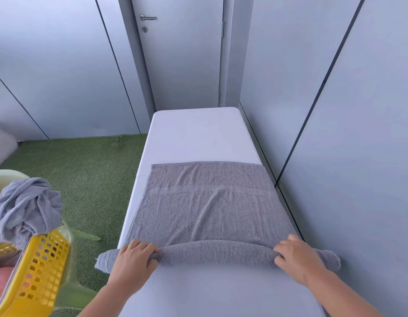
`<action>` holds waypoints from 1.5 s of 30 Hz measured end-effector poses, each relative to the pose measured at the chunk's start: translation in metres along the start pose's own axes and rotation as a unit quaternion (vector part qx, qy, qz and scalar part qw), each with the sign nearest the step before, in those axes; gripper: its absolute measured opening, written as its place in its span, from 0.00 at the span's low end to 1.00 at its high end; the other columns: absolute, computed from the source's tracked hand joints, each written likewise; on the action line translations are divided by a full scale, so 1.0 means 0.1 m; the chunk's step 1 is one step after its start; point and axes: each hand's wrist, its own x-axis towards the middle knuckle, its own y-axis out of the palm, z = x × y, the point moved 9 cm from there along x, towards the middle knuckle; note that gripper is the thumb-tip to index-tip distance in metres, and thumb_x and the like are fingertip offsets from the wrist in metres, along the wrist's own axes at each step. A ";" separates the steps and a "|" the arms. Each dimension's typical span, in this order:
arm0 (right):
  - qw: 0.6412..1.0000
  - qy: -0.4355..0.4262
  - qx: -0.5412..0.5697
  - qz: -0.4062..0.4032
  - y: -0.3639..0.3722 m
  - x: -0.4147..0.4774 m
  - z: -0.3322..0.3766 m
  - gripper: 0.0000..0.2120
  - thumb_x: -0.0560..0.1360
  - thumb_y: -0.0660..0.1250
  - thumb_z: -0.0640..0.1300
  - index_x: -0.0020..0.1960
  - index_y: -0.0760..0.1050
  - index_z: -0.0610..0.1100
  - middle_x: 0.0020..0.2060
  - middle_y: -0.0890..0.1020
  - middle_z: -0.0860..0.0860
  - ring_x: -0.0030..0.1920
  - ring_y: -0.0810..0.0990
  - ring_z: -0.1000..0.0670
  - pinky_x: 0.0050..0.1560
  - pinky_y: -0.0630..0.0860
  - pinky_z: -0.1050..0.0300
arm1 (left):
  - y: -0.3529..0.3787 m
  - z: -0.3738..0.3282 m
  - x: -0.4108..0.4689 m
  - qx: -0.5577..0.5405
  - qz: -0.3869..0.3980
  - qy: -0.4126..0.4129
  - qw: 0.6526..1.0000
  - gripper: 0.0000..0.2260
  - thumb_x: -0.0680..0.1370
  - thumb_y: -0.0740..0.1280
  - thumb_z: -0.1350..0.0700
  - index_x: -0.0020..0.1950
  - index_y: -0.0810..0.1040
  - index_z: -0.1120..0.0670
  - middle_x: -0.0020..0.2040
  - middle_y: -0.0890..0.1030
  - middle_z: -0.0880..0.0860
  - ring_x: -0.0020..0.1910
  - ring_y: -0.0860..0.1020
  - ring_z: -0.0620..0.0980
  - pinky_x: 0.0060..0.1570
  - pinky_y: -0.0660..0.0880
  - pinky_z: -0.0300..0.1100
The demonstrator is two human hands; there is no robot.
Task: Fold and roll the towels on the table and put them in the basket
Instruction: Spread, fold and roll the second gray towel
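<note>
A grey towel (207, 202) lies flat across the white table (194, 133), its near end rolled into a thick tube (216, 251) that overhangs both table sides. My left hand (133, 259) grips the left part of the roll, fingers curled over its top. My right hand (297, 257) grips the right part the same way. A yellow perforated basket (36, 273) stands at the lower left beside the table, and a crumpled grey towel (26, 209) hangs over its rim.
The table runs lengthwise away from me, with a grey wall (335, 110) close along its right side and a door (180, 53) beyond its far end. Green artificial turf (84, 175) covers the floor to the left. A pale green tub (6, 179) sits behind the basket.
</note>
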 end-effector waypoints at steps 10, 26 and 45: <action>0.999 -0.014 0.008 -0.035 0.08 -0.11 0.04 0.16 0.60 0.71 0.48 0.47 0.77 0.50 0.44 0.78 0.59 0.45 0.75 0.49 0.41 0.79 0.54 | 0.09 0.02 0.04 -0.031 0.020 -0.023 0.999 0.16 0.75 0.63 0.47 0.62 0.77 0.43 0.60 0.76 0.40 0.55 0.74 0.50 0.46 0.79 0.48; 0.999 0.029 0.033 0.019 -0.03 -0.02 0.03 0.05 0.73 0.59 0.48 0.38 0.67 0.52 0.37 0.69 0.58 0.49 0.71 0.51 0.45 0.71 0.57 | -0.03 0.00 0.14 -0.001 -0.009 0.003 1.000 0.10 0.71 0.60 0.48 0.49 0.76 0.40 0.45 0.73 0.40 0.44 0.72 0.47 0.40 0.70 0.45; 0.996 -0.041 -0.043 -0.061 -0.05 -0.09 0.08 0.08 0.59 0.60 0.55 0.29 0.63 0.54 0.25 0.66 0.59 0.34 0.66 0.54 0.33 0.70 0.59 | 0.11 0.02 0.06 0.002 0.055 0.033 0.998 0.08 0.68 0.62 0.45 0.46 0.75 0.39 0.36 0.75 0.36 0.42 0.72 0.45 0.40 0.68 0.42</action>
